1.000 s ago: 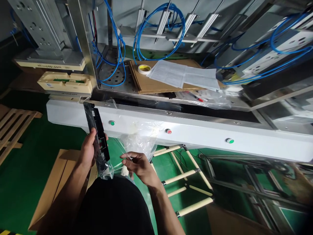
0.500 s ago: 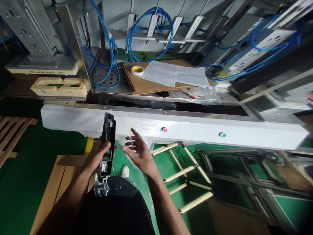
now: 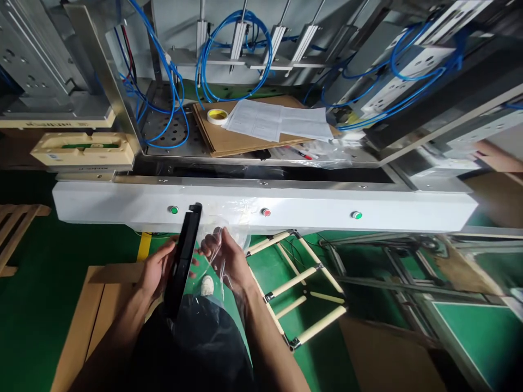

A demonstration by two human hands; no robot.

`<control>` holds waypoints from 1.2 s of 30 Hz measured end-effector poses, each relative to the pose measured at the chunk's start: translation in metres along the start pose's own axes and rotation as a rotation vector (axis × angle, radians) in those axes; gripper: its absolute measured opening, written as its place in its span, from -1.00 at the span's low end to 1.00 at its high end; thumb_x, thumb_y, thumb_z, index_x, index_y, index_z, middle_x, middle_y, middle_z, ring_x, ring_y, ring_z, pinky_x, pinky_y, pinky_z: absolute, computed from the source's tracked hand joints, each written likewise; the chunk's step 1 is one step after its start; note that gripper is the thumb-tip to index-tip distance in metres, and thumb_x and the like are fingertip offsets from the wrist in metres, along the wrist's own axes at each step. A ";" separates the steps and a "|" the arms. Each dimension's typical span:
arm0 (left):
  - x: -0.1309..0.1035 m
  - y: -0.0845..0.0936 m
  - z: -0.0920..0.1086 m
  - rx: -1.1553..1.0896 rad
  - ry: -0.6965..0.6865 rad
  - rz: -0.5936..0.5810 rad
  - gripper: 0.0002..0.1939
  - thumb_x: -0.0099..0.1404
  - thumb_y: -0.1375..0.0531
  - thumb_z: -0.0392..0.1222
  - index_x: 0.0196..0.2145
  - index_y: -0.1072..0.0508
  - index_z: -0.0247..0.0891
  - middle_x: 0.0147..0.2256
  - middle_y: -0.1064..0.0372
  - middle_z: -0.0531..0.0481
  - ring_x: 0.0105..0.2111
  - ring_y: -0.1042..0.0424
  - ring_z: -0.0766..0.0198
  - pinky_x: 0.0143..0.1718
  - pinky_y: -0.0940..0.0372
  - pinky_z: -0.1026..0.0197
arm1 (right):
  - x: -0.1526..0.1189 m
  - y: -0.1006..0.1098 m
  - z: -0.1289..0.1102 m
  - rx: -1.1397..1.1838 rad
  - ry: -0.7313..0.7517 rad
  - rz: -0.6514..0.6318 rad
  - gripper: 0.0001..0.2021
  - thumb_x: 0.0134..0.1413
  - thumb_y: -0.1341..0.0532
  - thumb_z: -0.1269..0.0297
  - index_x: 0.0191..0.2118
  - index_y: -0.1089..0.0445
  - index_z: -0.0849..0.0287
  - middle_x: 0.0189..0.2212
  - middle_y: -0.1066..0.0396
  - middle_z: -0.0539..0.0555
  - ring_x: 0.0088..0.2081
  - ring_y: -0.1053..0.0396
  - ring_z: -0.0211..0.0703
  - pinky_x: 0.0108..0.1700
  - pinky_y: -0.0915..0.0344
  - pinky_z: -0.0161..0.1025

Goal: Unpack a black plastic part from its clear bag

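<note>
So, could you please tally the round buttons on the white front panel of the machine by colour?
Green buttons: 2 (one near the left end of the white front panel at, one further right at)
Red buttons: 1
Total: 3
</note>
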State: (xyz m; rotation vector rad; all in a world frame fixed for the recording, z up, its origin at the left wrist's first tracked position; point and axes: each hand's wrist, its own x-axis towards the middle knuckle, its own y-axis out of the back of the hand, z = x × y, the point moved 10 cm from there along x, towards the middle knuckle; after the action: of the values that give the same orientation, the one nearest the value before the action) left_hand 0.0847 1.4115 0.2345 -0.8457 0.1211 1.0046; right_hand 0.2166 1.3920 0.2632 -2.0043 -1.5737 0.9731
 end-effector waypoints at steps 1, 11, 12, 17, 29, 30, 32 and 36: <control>0.003 0.000 0.000 0.034 -0.041 0.017 -0.42 0.22 -0.38 0.22 0.04 -0.45 -0.19 -0.11 -0.60 -0.17 -0.26 -0.62 0.06 -0.42 -0.48 0.17 | -0.002 -0.005 0.003 0.055 -0.012 -0.027 -0.43 0.10 -0.38 -0.30 -0.45 -0.18 0.06 -0.54 -0.09 -0.10 -0.49 -0.16 -0.22 -0.36 -0.35 -0.21; 0.007 0.033 -0.022 0.264 0.080 0.139 -0.37 -0.02 -0.56 0.20 -0.20 -0.54 -0.34 -0.48 -0.56 -0.06 -0.54 -0.53 0.20 -0.52 -0.41 0.25 | -0.009 0.018 0.003 0.203 0.069 0.074 -0.48 0.16 -0.42 -0.15 -0.46 -0.18 0.10 -0.60 -0.01 -0.18 -0.58 0.07 -0.34 -0.46 -0.22 -0.31; 0.005 0.042 -0.021 0.222 0.101 0.185 -0.36 -0.03 -0.56 0.22 -0.23 -0.56 -0.37 -0.47 -0.58 -0.10 -0.52 -0.56 0.18 -0.52 -0.42 0.25 | -0.010 0.028 0.000 0.183 0.101 0.135 -0.46 0.14 -0.43 -0.14 -0.48 -0.17 0.10 -0.61 0.00 -0.19 -0.58 0.07 -0.34 -0.46 -0.22 -0.31; -0.004 0.056 0.007 0.114 0.014 0.281 -0.38 -0.03 -0.58 0.15 -0.16 -0.62 -0.36 -0.11 -0.67 -0.21 -0.33 -0.68 0.04 -0.39 -0.59 0.14 | -0.019 0.065 0.013 0.082 0.086 0.296 -0.49 0.00 -0.49 -0.18 -0.34 -0.28 0.08 -0.59 0.02 -0.22 -0.56 0.00 -0.32 -0.43 -0.22 -0.31; 0.007 0.053 0.001 0.124 0.056 0.363 -0.38 -0.14 -0.62 0.11 -0.21 -0.65 -0.35 -0.30 -0.68 -0.12 -0.36 -0.67 0.05 -0.39 -0.54 0.20 | -0.047 0.023 0.031 -1.002 0.263 -0.119 -0.15 -0.07 -0.57 0.11 0.37 -0.38 -0.01 0.07 -0.43 0.21 0.08 -0.44 0.13 0.11 -0.45 -0.06; 0.007 0.052 0.000 0.142 0.061 0.359 -0.36 -0.17 -0.63 0.12 -0.21 -0.65 -0.35 -0.30 -0.68 -0.13 -0.34 -0.67 0.03 -0.36 -0.54 0.19 | -0.048 0.023 0.033 -1.036 0.270 -0.133 -0.20 -0.04 -0.54 0.19 0.37 -0.39 -0.01 0.11 -0.43 0.21 0.07 -0.45 0.10 0.09 -0.46 -0.10; 0.006 0.053 0.003 0.188 0.075 0.347 -0.30 -0.20 -0.63 0.15 -0.20 -0.67 -0.38 -0.20 -0.69 -0.21 -0.25 -0.68 -0.03 -0.24 -0.56 0.14 | -0.048 0.033 0.035 -1.075 0.259 -0.140 -0.46 0.15 -0.33 0.36 0.26 -0.48 0.03 0.04 -0.50 0.16 -0.04 -0.51 -0.04 0.00 -0.49 -0.18; -0.003 0.069 0.017 0.261 0.090 0.365 -0.20 -0.16 -0.58 0.31 -0.13 -0.68 -0.39 -0.02 -0.65 -0.31 -0.06 -0.65 -0.15 -0.13 -0.54 0.09 | -0.046 0.088 0.009 -1.184 0.370 0.058 -0.59 0.05 -0.09 0.53 -0.08 -0.59 0.13 -0.18 -0.52 0.10 -0.15 -0.50 -0.11 -0.06 -0.50 -0.18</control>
State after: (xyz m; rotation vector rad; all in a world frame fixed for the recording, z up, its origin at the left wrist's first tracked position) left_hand 0.0250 1.4384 0.2081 -0.6398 0.4869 1.2590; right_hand 0.2631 1.3230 0.2084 -2.6841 -2.0721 -0.5142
